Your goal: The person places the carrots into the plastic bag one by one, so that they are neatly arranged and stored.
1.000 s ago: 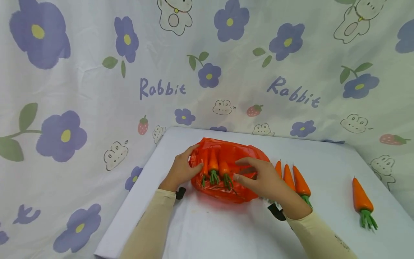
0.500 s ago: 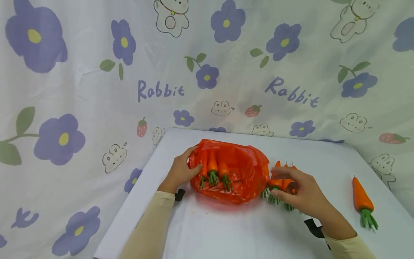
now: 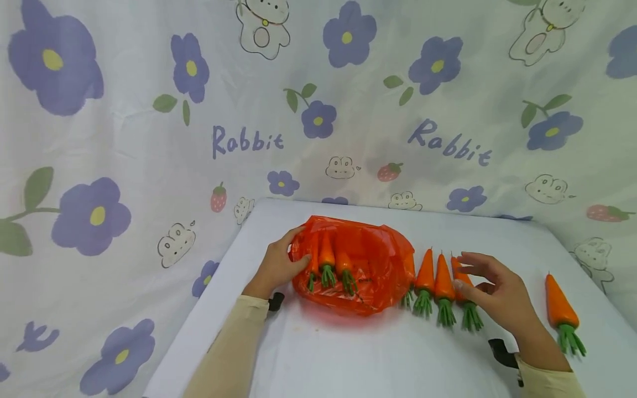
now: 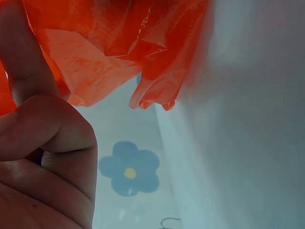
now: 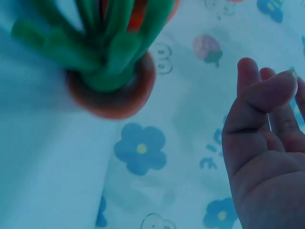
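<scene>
Left hand (image 3: 277, 266) pinches red bag (image 3: 395, 260), likely to hold its mouth wide; right hand (image 3: 504, 294) empty, relaxed, near carrots (image 3: 444, 283).

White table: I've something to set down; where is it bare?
Bare: the table in front of the red bag, and the strip behind bag and carrot row. Crowded: the middle, where the left hand grips the bag, the row lies close beside it, and the right hand hovers at the row's right end.

Left hand (image 3: 278, 265) in a pinch, right hand (image 3: 506, 296) loosely curved
</scene>
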The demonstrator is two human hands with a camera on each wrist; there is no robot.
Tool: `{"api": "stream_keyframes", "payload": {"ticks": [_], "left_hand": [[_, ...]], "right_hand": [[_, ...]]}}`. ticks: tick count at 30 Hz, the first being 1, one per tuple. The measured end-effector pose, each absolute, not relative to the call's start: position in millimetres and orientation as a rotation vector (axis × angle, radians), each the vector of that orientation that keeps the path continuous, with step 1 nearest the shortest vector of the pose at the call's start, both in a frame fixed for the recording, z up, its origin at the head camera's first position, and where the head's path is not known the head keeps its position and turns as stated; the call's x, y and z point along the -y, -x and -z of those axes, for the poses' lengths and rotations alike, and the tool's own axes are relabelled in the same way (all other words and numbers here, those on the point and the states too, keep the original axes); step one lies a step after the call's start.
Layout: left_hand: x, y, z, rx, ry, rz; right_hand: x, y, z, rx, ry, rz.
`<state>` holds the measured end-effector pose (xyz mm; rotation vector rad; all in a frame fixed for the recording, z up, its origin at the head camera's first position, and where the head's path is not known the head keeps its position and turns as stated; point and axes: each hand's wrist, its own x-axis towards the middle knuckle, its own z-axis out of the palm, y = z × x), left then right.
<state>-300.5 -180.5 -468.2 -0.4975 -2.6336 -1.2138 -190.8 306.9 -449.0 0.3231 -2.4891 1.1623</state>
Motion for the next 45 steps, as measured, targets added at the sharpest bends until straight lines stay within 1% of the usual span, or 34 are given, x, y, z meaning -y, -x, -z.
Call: {"api": "stream_keyframes", "payload": {"ticks": [6,15,20,24,45], "left_hand": [[178,300,468,2.650,0.490,1.237],[183,302,468,2.640,0.498,1.185],[183,302,466,2.649,0.483,1.208],[182,302,465,2.664,0.488,1.213],[181,302,469,2.635,0.520,1.210]], "right_hand": [[-324,190,457,2.466,-0.181,-1.174],[-332,201,470,2.538,-0.117,-1.085],[-340,210,477,2.652,-0.037,-1.074],[-343,210,478,2.746,0.029,-1.094],[-346,208,485,2.912,0.023,-1.125]]}}
